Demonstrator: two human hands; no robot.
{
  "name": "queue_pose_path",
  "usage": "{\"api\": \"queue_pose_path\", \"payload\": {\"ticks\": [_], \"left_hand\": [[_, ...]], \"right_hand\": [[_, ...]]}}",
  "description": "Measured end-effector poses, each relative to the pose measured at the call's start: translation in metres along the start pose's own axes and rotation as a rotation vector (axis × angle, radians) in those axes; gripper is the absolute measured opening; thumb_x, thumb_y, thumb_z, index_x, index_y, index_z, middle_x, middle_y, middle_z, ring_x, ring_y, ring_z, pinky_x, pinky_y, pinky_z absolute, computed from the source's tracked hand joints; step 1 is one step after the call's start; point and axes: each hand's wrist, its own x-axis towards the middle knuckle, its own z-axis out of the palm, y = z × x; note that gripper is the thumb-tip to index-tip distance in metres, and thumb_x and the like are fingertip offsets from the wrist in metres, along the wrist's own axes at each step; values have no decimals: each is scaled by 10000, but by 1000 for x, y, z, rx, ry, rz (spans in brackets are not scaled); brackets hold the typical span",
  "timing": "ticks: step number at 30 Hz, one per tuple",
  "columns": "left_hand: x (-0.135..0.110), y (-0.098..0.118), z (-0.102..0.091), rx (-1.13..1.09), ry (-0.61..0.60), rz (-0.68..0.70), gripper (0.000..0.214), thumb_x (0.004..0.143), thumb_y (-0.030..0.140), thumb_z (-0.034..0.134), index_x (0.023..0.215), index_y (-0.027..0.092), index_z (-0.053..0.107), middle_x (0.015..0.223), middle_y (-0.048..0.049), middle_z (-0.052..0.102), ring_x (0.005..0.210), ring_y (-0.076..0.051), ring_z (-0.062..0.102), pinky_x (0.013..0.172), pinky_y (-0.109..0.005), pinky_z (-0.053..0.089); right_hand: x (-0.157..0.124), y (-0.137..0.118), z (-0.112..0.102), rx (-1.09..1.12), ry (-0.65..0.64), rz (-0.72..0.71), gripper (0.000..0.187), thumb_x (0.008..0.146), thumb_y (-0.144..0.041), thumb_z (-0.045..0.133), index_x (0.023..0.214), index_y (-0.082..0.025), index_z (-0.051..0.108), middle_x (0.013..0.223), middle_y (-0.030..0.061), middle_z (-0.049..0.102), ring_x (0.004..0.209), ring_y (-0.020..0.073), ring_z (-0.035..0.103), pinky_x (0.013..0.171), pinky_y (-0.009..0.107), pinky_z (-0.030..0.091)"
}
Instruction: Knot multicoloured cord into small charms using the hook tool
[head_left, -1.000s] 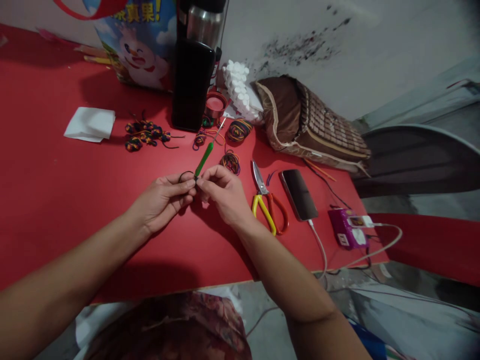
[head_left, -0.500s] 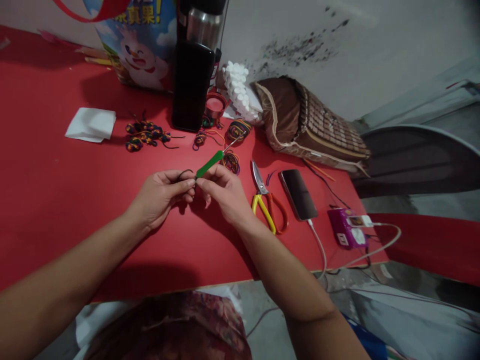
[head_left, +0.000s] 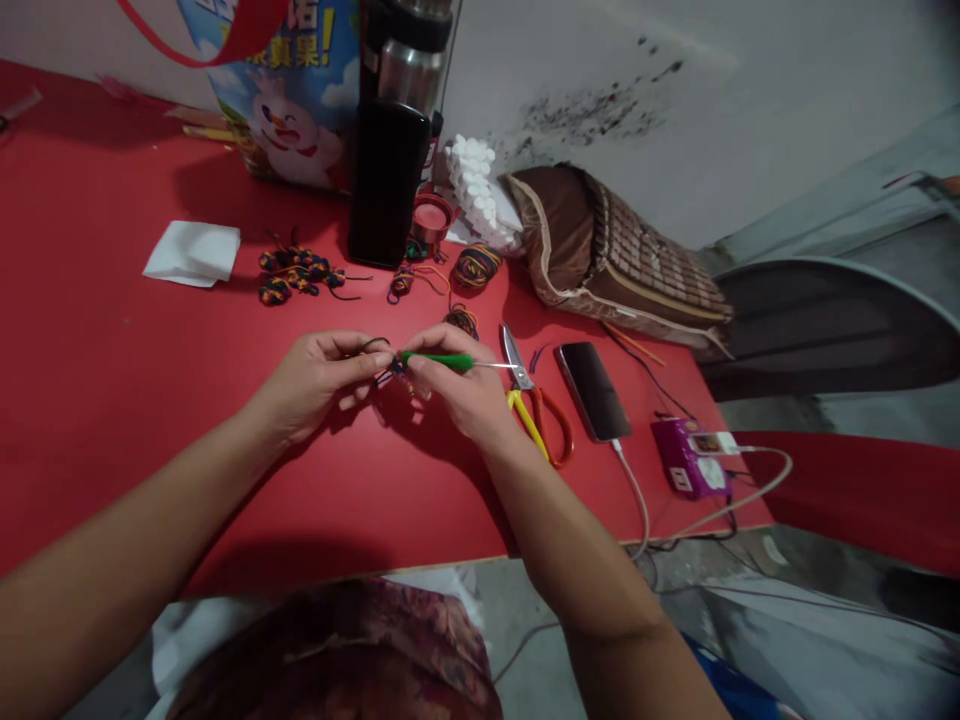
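Note:
Over the red table, my left hand (head_left: 330, 385) is closed, pinching a small piece of dark cord (head_left: 394, 370), part of which loops above the thumb. Close against it, my right hand (head_left: 457, 390) is closed too, its thumb and fingers on the end of a green-handled crochet hook (head_left: 442, 361). The hook's thin metal shaft points right, toward the scissors. My right fingertips also touch the cord, and some of it is hidden between the hands. Just behind the right hand lies a loose bundle of multicoloured cord (head_left: 461, 320).
Scissors (head_left: 536, 400) with yellow and orange handles and a charging phone (head_left: 594, 390) lie to the right. Behind are a yarn ball (head_left: 478, 266), knotted multicoloured pieces (head_left: 296, 272), an upright black phone (head_left: 388, 185) and a brown cushion (head_left: 622, 240). White paper (head_left: 193, 252) is at left.
The crochet hook has swung from pointing up and right to lying nearly level, pointing right. My hands stay together at the cord. The view has shifted slightly.

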Motion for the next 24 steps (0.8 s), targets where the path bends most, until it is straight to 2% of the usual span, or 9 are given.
{"api": "queue_pose_path", "payload": {"ticks": [4, 9, 12, 16, 20, 24], "left_hand": [[2, 2, -1, -36, -32, 8, 262, 755, 360, 901, 853, 133, 813, 526, 20, 572, 386, -65, 431, 324, -175, 316], [3, -1, -3, -97, -37, 40, 299, 668, 215, 946, 941, 159, 836, 696, -10, 685, 468, -52, 503, 394, -157, 402], [2, -3, -1, -75, -17, 36, 323, 651, 179, 948, 952, 189, 832, 658, 12, 671, 452, -63, 502, 403, -176, 432], [3, -6, 1, -83, 24, 63, 306, 637, 157, 955, 915, 180, 829, 718, -10, 726, 530, -76, 601, 481, -172, 486], [4, -7, 1, -95, 45, 63, 315, 641, 122, 942, 927, 182, 825, 835, -27, 780, 624, -90, 682, 562, -172, 526], [3, -6, 3, -104, 46, 72, 264, 696, 137, 911, 937, 181, 812, 888, -34, 796, 679, -110, 719, 611, -190, 548]], "right_hand": [[0, 5, 0, 50, 36, -23, 142, 892, -349, 806, 948, -233, 745, 735, -52, 652, 574, 82, 524, 562, 239, 424], [0, 8, 3, 91, 52, -53, 142, 918, -361, 785, 986, -243, 742, 722, -54, 629, 571, 90, 496, 571, 249, 404], [-1, 9, 5, 88, 53, -75, 132, 929, -362, 779, 993, -251, 749, 742, -51, 639, 575, 88, 499, 577, 250, 406], [-2, 9, 6, 76, 72, -97, 115, 921, -350, 790, 983, -257, 760, 787, -42, 663, 588, 88, 514, 576, 252, 409], [-2, 8, 7, 94, 82, -111, 100, 921, -341, 786, 982, -264, 767, 902, -18, 722, 627, 98, 559, 593, 264, 445], [-3, 8, 8, 103, 54, -100, 89, 929, -331, 783, 995, -272, 773, 932, -13, 756, 645, 106, 611, 592, 263, 467]]}}
